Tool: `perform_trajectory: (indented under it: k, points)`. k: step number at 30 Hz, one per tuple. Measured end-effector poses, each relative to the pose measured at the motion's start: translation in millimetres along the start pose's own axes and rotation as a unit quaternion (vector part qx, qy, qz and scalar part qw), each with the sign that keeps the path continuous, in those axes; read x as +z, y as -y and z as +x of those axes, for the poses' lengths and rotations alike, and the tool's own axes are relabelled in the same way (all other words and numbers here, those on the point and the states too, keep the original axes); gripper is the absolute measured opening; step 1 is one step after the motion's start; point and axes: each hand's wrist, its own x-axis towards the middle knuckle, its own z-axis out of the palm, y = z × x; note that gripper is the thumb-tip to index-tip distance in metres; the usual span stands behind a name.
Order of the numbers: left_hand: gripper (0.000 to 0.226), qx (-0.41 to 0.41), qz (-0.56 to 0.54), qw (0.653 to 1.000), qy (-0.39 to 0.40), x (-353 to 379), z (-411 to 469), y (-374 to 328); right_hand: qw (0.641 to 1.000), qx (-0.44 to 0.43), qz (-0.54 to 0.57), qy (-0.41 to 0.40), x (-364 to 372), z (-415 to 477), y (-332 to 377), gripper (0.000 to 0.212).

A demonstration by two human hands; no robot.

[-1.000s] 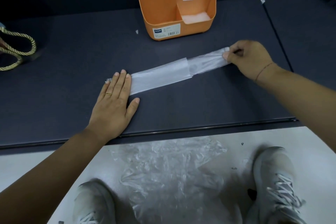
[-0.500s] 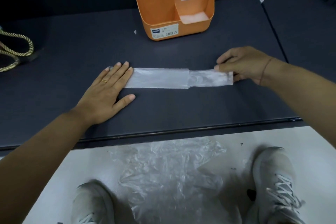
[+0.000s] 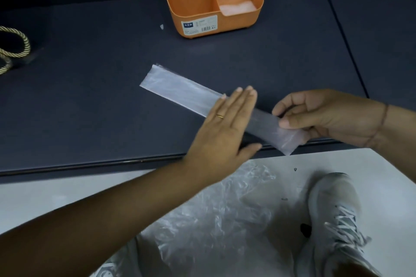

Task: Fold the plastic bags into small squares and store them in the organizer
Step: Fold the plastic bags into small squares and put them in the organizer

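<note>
A clear plastic bag folded into a long narrow strip [image 3: 180, 91] lies slanted on the dark table, its near end sticking out past the table's front edge. My left hand [image 3: 222, 132] lies flat across the strip's middle, fingers straight. My right hand [image 3: 326, 117] pinches the strip's near right end between thumb and fingers. The orange organizer [image 3: 193, 4] stands at the back of the table, with folded bags in its rear compartments and one in the low front right compartment.
More crumpled clear plastic bags [image 3: 213, 220] lie on the white floor between my shoes [image 3: 333, 220]. A gold rope handle [image 3: 15, 49] sits at the table's left edge. The table's front edge [image 3: 90, 164] runs just below my hands.
The strip has turned from level to slanting down to the right, its right end pulled toward me. My left hand slid from the strip's left end to its middle.
</note>
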Motion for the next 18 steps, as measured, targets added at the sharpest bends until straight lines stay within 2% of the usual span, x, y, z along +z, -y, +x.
perform_trajectory:
  k: [3,5,8,10,12,14,16,18]
  points:
    - [0.065,-0.019,-0.115,0.991,-0.059,-5,3,-24,0.997,-0.028,0.036,0.067,4,-10,8,0.031]
    - [0.052,-0.064,-0.214,0.969,-0.103,-14,4,-28,0.993,-0.062,0.054,0.082,4,-13,17,0.031]
    - [0.036,-0.146,-0.366,0.91,-0.127,-36,9,-33,0.987,-0.13,0.088,0.017,1,-5,27,0.026]
    - [0.028,-0.176,-0.439,0.871,-0.13,-52,15,-34,0.984,-0.162,0.079,0.009,0,10,29,0.023]
    - [0.025,-0.208,-0.502,0.83,-0.127,-62,20,-26,0.981,-0.174,0.03,0.084,5,26,27,0.046]
    - [0.022,-0.255,-0.554,0.782,-0.133,-70,23,-14,0.969,-0.176,-0.025,0.173,16,41,28,0.058]
    - [0.025,-0.285,-0.602,0.735,-0.122,-74,22,-3,0.956,-0.181,-0.07,0.219,28,56,30,0.057]
    - [0.027,-0.291,-0.649,0.694,-0.114,-79,21,4,0.953,-0.175,-0.099,0.226,37,68,33,0.047]
